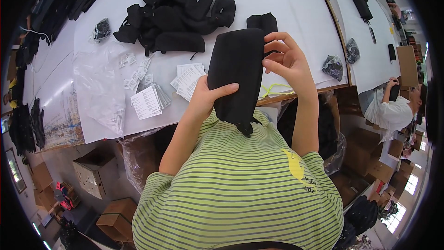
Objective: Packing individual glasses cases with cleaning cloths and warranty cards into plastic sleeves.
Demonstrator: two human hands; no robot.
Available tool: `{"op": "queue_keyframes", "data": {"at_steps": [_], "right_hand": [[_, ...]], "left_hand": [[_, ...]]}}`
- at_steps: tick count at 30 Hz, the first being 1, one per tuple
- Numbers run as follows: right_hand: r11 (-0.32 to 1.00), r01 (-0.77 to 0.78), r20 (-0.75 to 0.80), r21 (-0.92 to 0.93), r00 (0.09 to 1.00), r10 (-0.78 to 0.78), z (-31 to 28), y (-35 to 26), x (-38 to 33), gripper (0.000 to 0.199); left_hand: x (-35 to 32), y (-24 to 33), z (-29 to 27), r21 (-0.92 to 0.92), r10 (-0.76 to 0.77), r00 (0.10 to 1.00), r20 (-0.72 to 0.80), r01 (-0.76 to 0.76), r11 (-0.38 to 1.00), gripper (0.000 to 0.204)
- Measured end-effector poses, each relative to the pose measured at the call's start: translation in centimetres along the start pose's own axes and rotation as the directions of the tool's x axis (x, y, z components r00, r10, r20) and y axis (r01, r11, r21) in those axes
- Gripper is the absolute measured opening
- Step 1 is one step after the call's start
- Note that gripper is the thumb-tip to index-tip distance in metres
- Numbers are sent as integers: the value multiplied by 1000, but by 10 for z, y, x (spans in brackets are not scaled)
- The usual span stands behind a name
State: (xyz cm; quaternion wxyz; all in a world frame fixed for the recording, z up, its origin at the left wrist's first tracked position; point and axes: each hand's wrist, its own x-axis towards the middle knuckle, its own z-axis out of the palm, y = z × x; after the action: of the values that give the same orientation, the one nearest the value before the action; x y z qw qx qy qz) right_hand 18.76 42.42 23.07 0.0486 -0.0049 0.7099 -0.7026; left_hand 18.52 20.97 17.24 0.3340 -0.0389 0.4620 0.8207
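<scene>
A black fabric pouch [237, 71] stands upright in front of my chest, above the table's near edge. My left hand [206, 96] grips its lower left side, thumb across the front and the other fingers hidden behind. At the pouch's upper right edge, my right hand [287, 60] has its fingers curled and its thumb close to the fingertips, pinching at the edge; any small part between them is hard to make out. A short black tab [247, 129] hangs from the pouch's bottom end. Another black pouch [262, 21] lies just behind it, partly covered.
A heap of black pouches [178, 16] lies farther back on the white table [286, 0]. Printed paper tags [148, 102] and a clear plastic bag [99, 83] are at left. Yellow cord [275, 89] lies by the near edge. At far right another person [391, 109] holds a dark item.
</scene>
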Motion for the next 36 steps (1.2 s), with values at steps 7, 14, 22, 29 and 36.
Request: {"op": "queue_keyframes", "data": {"at_steps": [7, 14, 22, 29, 36], "right_hand": [[966, -59, -166, -253, 986, 16, 4, 19, 0, 30], [981, 1, -181, -192, 983, -36, 9, 23, -2, 26], [925, 29, -243, -378, 961, -129, 7, 35, 2, 19], [832, 70, -377, -551, 868, -323, 17, 31, -3, 8], [623, 403, 111, -670, 885, -452, 44, 7, -26, 12]], "left_hand": [[1, -4, -3, 344, 113, 993, 14, -111, 932, 29], [0, 5, -6, 432, 116, 993, -18, -97, 897, 27], [3, -2, -10, 440, 109, 994, 5, -100, 892, 25], [4, -2, -9, 310, 83, 996, -31, -69, 948, 28], [13, 2, -21, -85, 17, 994, -112, -27, 996, 33]]}}
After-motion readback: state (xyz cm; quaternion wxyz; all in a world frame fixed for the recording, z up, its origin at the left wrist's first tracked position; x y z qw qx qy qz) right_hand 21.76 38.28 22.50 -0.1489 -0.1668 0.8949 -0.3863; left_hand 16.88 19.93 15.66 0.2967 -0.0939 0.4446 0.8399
